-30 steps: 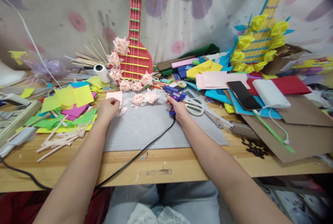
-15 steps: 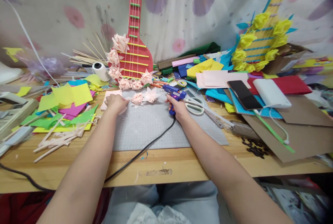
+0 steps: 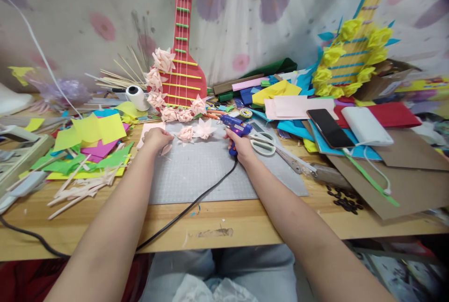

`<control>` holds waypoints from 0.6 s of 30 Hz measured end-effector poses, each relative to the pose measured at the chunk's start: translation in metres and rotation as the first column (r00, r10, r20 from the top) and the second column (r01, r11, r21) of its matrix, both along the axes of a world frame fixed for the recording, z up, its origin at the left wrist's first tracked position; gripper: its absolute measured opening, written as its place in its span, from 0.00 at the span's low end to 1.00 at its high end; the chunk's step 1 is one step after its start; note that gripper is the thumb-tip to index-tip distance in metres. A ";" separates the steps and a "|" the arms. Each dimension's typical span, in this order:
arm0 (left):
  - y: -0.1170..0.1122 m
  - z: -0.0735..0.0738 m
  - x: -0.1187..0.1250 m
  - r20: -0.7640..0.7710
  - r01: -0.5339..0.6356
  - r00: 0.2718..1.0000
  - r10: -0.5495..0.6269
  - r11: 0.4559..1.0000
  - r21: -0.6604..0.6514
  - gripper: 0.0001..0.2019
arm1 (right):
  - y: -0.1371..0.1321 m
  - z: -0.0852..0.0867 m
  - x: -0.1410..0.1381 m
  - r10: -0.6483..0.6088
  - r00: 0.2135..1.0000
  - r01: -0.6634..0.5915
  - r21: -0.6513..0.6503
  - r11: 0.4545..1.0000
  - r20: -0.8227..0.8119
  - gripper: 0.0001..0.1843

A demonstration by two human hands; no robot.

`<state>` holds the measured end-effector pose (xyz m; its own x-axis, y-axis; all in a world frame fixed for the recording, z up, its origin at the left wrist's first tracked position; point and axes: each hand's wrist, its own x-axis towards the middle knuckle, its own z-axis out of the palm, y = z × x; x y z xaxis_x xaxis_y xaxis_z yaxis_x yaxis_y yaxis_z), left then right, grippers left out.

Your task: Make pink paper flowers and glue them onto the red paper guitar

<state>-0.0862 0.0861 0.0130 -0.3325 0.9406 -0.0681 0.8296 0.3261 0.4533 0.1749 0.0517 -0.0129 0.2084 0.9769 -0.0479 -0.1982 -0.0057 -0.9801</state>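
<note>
My right hand (image 3: 242, 147) is wrapped around the handle of a blue glue gun (image 3: 236, 125), whose nozzle points left over the grey cutting mat (image 3: 196, 176). A black cord (image 3: 189, 207) trails from its handle. My left hand (image 3: 157, 141) is closed in a pinch at the mat's left edge, with a pale pink paper petal (image 3: 166, 149) showing below the fingers. Behind that hand lies a pink paper sheet (image 3: 150, 129). Between the hands, two pink paper flowers (image 3: 185, 133) rest on the mat.
A red paper guitar (image 3: 182, 80) with pink flowers leans at the back; a yellow one (image 3: 351, 66) stands right. Scissors (image 3: 263, 144) and a metal ruler (image 3: 288, 159) lie right of my hand, near a phone (image 3: 329, 127). Coloured paper scraps (image 3: 94, 133) cover the left side.
The view has shifted slightly. The petal below my left fingers shows more clearly. My right hand and the glue gun have hardly moved.
</note>
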 end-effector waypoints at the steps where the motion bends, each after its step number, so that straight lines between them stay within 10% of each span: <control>1: 0.000 -0.001 -0.001 -0.013 -0.010 1.000 0.010 1.000 0.001 0.07 | 0.000 0.000 0.000 0.000 1.000 0.000 0.000 1.000 0.004 0.13; 10: 0.000 -0.020 -0.015 -0.058 -0.008 0.998 0.020 0.980 0.201 0.05 | -0.001 0.000 0.001 0.006 1.000 -0.006 0.006 1.000 0.023 0.14; 14: -0.006 -0.021 -0.011 0.240 -0.089 0.970 -0.021 0.895 0.437 0.04 | -0.001 0.001 0.001 0.007 1.000 -0.007 -0.005 1.000 0.028 0.13; 18: -0.025 -0.010 0.009 0.817 -0.294 0.549 -0.175 0.875 0.385 0.10 | -0.002 0.002 0.000 0.007 0.999 -0.006 -0.020 1.000 0.041 0.13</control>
